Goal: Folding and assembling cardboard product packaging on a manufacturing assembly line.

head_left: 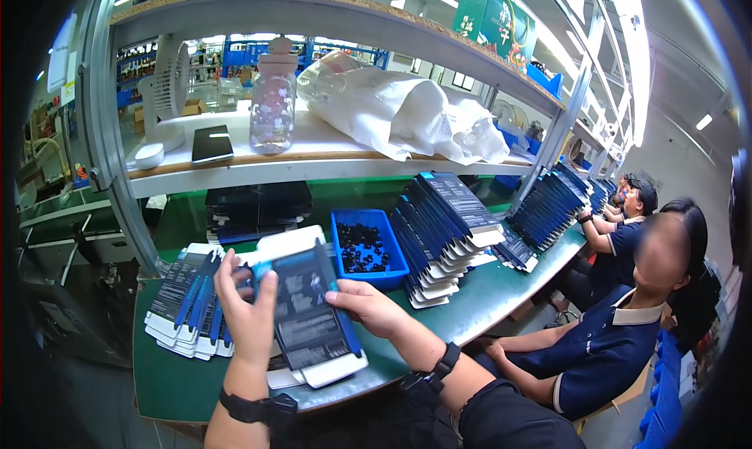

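Observation:
A dark blue and black carton (315,324) with white end flaps is held up in front of me, tilted over the near edge of the bench. My right hand (370,308) pinches its right edge, thumb on the printed face. At the carton's left side, my left hand (249,316) is curled round the edge with thumb and fingers; part of the grip is hidden. Flat cartons (184,300) of the same kind lie overlapped beside my left hand. Behind the held carton stands a blue tray (399,270) with many small black parts inside.
A tall stack of cartons (446,222) rises right of the tray, with another stack (548,206) farther along. Dark flat pieces (258,206) lie at the back. Above, a shelf (337,164) bears a bottle (272,104), phone (212,144) and white bag (392,108). A co-worker (603,347) sits right.

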### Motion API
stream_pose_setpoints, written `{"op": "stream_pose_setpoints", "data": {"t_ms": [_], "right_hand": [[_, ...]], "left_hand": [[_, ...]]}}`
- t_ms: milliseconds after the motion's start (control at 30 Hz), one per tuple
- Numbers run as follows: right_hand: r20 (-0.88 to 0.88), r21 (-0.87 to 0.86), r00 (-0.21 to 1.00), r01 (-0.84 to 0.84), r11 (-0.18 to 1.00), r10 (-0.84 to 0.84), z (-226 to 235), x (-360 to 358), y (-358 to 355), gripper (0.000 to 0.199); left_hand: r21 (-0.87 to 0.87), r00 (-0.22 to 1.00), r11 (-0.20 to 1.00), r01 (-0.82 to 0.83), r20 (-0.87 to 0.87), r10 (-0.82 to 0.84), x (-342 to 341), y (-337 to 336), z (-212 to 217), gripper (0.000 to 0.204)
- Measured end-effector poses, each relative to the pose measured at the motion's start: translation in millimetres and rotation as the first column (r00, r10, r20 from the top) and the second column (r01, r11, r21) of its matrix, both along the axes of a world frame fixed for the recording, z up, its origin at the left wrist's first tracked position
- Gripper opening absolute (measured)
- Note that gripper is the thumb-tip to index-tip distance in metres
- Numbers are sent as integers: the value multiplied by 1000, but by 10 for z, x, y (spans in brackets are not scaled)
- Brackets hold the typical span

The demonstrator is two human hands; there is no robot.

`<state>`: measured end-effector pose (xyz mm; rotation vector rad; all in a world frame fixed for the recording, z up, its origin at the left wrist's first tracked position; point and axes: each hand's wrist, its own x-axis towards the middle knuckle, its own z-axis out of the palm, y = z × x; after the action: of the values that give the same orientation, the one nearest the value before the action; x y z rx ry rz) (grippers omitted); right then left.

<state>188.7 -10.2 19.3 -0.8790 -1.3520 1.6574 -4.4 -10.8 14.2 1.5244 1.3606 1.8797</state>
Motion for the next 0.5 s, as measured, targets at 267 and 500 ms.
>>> {"op": "stream_pose_setpoints", "data": {"t_ms": [267, 500], "right_hand": [[524, 452, 762, 130, 883, -380, 310, 384, 454, 26], [759, 650, 68, -140, 747, -647, -459, 581, 1157, 25]], "left_hand": [[-261, 784, 780, 568, 459, -418, 105, 225, -361, 19], [-407, 766, 651, 641, 397, -506, 180, 151, -424, 18]]}}
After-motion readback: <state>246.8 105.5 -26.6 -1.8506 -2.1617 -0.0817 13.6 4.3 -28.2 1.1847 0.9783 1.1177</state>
